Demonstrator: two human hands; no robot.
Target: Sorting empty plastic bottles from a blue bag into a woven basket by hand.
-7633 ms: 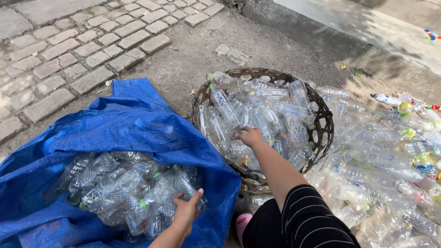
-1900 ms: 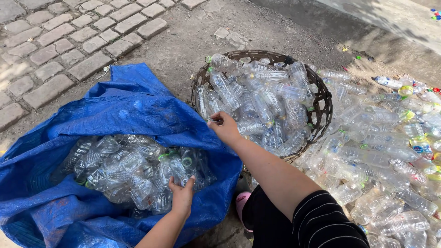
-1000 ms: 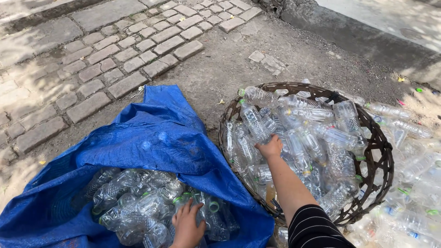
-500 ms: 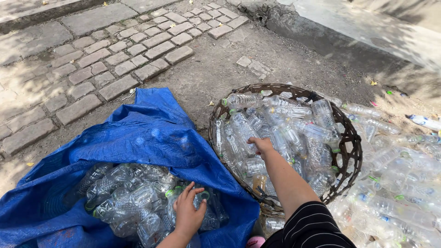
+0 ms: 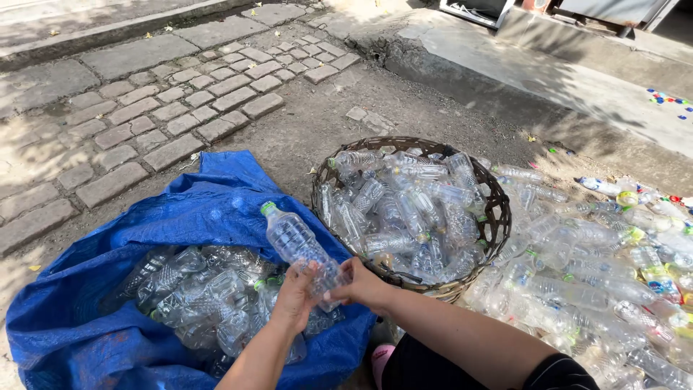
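Clear plastic bottle (image 5: 299,249) sits pinched at its base by your left hand (image 5: 294,297) and right hand (image 5: 363,285), fingers curled around it, above the blue sack (image 5: 144,347). Just right of that sack stands the full basket (image 5: 498,217); beyond it, loose bottles (image 5: 599,282).

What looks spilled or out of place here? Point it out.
A heap of clear bottles lies loose on the ground right of the woven basket, outside it and outside the blue sack. Coloured caps are scattered on the pavement beyond.
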